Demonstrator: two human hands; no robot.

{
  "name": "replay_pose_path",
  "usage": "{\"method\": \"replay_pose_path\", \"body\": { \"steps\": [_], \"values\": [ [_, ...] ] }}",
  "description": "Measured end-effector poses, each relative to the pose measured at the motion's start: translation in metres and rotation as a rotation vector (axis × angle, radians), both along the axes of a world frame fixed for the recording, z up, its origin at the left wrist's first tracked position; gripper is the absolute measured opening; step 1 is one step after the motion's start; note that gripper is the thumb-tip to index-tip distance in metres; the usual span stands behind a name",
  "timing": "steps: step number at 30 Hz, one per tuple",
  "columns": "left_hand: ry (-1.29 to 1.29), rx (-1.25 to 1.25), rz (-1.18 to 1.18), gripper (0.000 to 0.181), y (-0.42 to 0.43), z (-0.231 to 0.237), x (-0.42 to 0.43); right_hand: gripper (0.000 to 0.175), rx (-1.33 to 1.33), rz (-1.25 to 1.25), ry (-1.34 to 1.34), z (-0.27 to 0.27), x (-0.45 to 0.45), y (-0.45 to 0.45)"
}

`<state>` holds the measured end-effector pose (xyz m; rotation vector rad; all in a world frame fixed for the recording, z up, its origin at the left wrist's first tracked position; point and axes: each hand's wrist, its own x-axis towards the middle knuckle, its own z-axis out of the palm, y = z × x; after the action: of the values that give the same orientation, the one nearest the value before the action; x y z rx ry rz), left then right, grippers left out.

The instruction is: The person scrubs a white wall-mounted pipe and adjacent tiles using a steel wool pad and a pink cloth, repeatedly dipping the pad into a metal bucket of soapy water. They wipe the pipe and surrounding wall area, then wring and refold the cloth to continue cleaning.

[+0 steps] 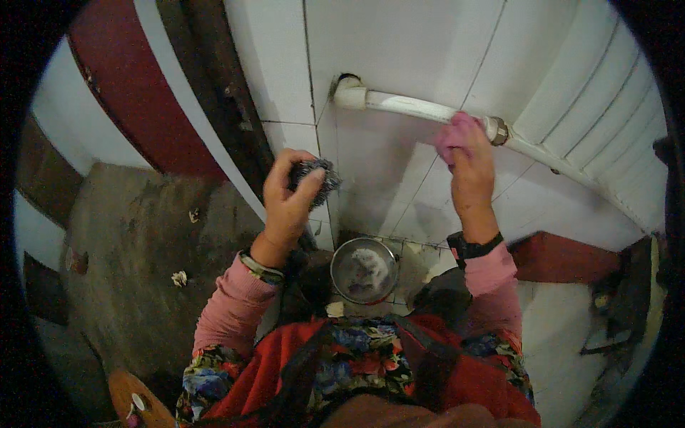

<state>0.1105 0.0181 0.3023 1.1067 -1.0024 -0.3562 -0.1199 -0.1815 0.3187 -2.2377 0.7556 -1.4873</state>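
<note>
In my left hand [289, 195] is a grey steel-wool scourer [327, 186], held between thumb and fingers in front of the tiled wall. My right hand [472, 174] grips a crumpled pink cloth [457, 136], which lies against the white pipe [409, 105] near its right end. The pipe comes out of a hole in the wall at an elbow fitting [350, 95] and runs to a metal coupling [500, 131] beside a white radiator [599, 91]. Below my hands a round metal basin [342, 291] stands on the floor with whitish suds [369, 267] in it.
A dark door frame [214, 69] borders the tiles on the left, with a grey floor [134, 299] beyond it. Crumpled scraps [180, 278] lie on that floor. A round wooden surface [126, 382] with small items sits at lower left. A dark red panel [567, 259] is at right.
</note>
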Motion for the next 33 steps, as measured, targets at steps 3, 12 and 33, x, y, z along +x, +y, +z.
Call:
{"method": "replay_pose_path", "body": {
  "steps": [3,12,33],
  "values": [
    [-0.132,0.196,-0.003,0.022,-0.01,-0.05,-0.001,0.035,-0.092,-0.004,-0.065,0.019,0.018,0.012],
    [-0.187,0.567,-0.145,0.026,-0.005,-0.225,-0.001,0.042,-0.639,0.078,0.483,0.049,0.157,0.006],
    [0.294,0.345,-0.334,0.031,-0.046,-0.037,-0.051,0.043,-0.204,-0.274,0.312,-0.123,-0.049,0.029]
  ]
}}
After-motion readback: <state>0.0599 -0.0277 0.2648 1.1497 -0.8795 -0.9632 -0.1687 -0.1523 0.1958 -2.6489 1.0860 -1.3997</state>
